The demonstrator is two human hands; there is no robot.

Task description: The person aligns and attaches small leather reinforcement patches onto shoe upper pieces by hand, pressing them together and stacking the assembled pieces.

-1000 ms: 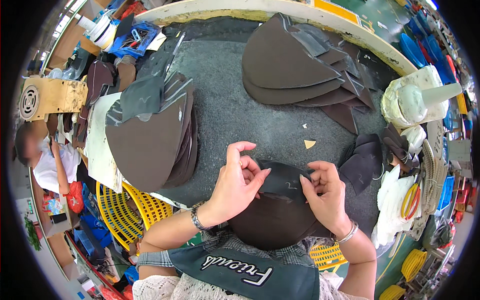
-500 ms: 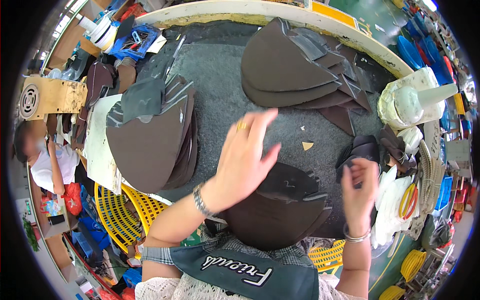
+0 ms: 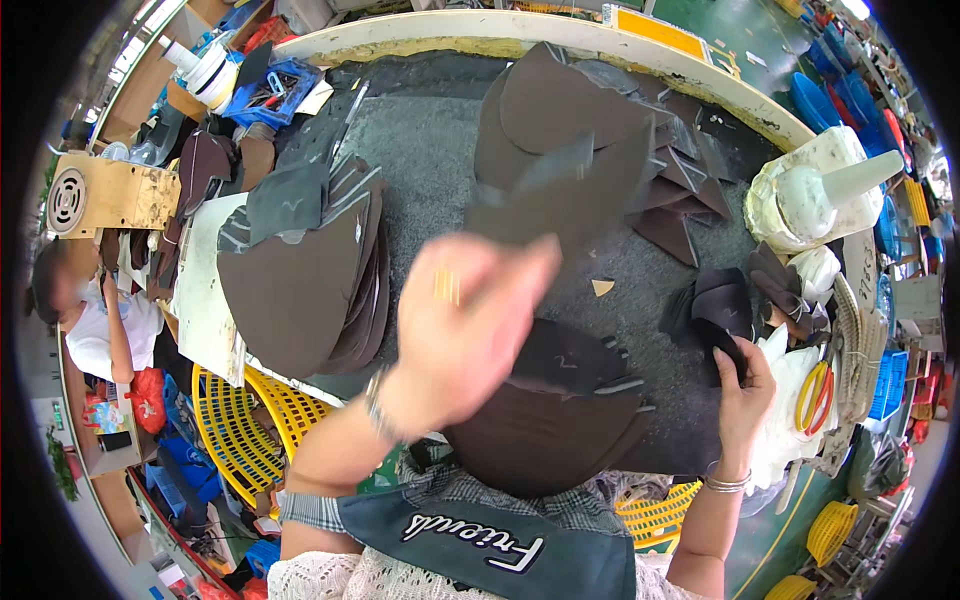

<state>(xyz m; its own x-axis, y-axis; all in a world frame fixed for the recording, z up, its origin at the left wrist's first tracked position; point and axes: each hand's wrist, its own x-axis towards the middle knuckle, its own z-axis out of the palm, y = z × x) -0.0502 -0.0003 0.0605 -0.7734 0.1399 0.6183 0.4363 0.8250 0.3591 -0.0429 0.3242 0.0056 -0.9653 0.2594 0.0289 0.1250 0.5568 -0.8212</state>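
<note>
My left hand (image 3: 455, 330), smeared by motion, grips a dark brown fabric piece (image 3: 590, 205) by its near edge. That piece is blurred, in front of a stack of brown curved pieces (image 3: 555, 105) at the far right of the table. With thumb and fingers my right hand (image 3: 748, 395) pinches a small black strip-like piece (image 3: 716, 340), beside a pile of black pieces (image 3: 722, 295). Close to my body lies another brown stack (image 3: 545, 440) with a black panel (image 3: 565, 358) along its far edge. A similar brown stack (image 3: 295, 295) rests at the left.
A white glue pot (image 3: 800, 205) with a brush handle stands at the right edge. Scissors with yellow-orange handles (image 3: 817, 395) lie on white cloths. A blue basket of tools (image 3: 270, 90) is at the far left. Yellow baskets (image 3: 240, 430) stand below the table. Another person (image 3: 105, 320) sits at left.
My left hand has taken hold of a brown piece and lifts it near the far right stack. My right hand has moved slightly right and down and now pinches a black piece.
</note>
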